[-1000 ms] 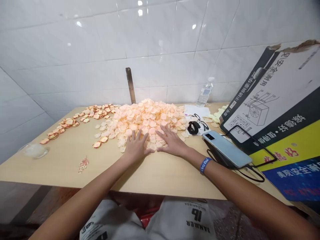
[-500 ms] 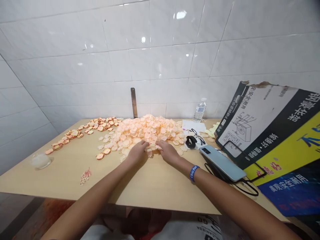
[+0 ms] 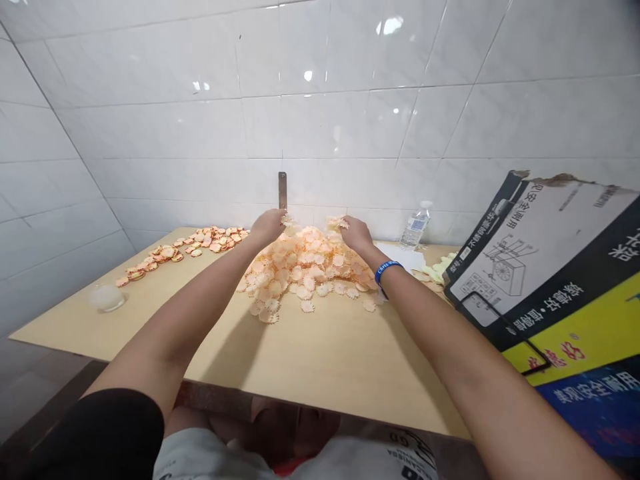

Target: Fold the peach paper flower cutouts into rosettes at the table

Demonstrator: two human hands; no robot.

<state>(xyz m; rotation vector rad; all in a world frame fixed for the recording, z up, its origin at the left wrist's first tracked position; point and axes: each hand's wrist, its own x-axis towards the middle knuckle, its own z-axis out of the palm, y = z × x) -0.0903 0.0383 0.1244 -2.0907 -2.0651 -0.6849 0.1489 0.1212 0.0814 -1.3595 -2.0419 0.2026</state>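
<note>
A heap of thin, pale-peach, flower-shaped discs with scalloped edges point(image 3: 310, 260) lies on the table near the wall. At the heap's far left, my left hand point(image 3: 269, 228) is raised with its fingers closed on a few pale discs point(image 3: 287, 220). My right hand point(image 3: 357, 233) is at the far right of the heap, and between its fingers is a small bunch of the same discs point(image 3: 336, 225). Some discs spill toward me at the heap's front left. Red-edged discs point(image 3: 165, 253) lie in a band along the table's left side.
The wooden table point(image 3: 310, 360) meets a tiled wall. A metal strip point(image 3: 283, 190) stands upright behind the heap. To the right are a plastic bottle point(image 3: 416, 225), white paper point(image 3: 400, 256) and a large printed cardboard box point(image 3: 530, 280). A whitish translucent cup point(image 3: 107, 298) stands left.
Both hands have gone from the front of the heap up to its far side, spreading apart, and now hold discs. The phone, watch and glasses are no longer visible behind my right arm.
</note>
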